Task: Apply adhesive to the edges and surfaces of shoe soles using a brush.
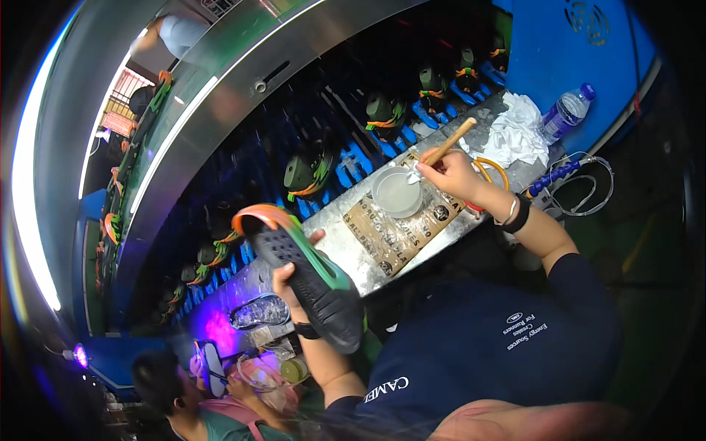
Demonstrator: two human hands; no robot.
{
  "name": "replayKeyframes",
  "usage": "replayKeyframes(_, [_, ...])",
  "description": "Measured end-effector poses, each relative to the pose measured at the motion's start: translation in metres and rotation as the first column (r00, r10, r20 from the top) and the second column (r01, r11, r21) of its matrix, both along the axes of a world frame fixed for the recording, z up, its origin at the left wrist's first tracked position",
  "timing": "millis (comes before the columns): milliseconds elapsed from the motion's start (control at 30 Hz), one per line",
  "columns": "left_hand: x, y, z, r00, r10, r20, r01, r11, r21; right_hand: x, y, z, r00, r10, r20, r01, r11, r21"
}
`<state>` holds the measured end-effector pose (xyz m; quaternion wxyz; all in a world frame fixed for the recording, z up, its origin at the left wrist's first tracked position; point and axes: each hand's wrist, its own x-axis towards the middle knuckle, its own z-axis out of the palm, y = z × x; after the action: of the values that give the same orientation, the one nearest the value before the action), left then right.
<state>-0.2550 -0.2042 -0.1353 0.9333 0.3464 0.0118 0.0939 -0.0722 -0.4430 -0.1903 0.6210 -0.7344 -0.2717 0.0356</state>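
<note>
My left hand (287, 283) is closed round a shoe (305, 275) with a black sole, green side and orange rim, held tilted above the bench. My right hand (454, 176) grips a wooden-handled brush (457, 138). Its whitish lower end meets the rim of a round tub (397, 192) of cloudy, pale liquid. Under the tub lies a flattened piece of brown cardboard (397, 246) with clear film over it. An orange cord loop (494, 167) lies by my right wrist.
White crumpled cloth (518, 132) and a purple-labelled bottle (568, 112) are at the bench's far right. Behind the metal bench (334, 253), green-and-orange shoes (305, 173) stand in a row among blue holders. At lower left another person (176, 397) handles a sole; a blue hose (555, 175) hangs right.
</note>
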Motion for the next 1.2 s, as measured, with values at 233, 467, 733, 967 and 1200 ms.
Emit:
replayKeyframes(233, [-0.043, -0.016, -0.052, 0.993, 0.093, -0.079, -0.112, 0.946, -0.305, -0.002, 0.017, -0.016, 0.997, 0.066, 0.029, -0.062, 0.991, -0.122])
replayKeyframes(467, [-0.048, -0.006, -0.048, 0.982, 0.049, -0.185, -0.093, 0.967, -0.238, 0.003, 0.021, -0.020, 0.996, 0.089, -0.007, -0.089, 0.983, -0.160])
replayKeyframes(733, [-0.036, -0.009, -0.050, 0.986, -0.063, -0.156, 0.040, 0.989, -0.145, -0.004, 0.017, -0.005, 0.994, 0.099, -0.040, -0.102, 0.990, -0.100])
replayKeyframes(967, [-0.028, -0.034, -0.021, 0.926, -0.240, -0.292, 0.105, 0.905, -0.412, -0.005, 0.011, -0.008, 0.945, 0.291, -0.152, -0.310, 0.943, -0.122])
replayKeyframes(1200, [-0.021, -0.045, -0.014, 0.901, -0.287, -0.327, 0.135, 0.899, -0.416, -0.009, 0.012, -0.001, 0.939, 0.249, -0.236, -0.236, 0.968, 0.081])
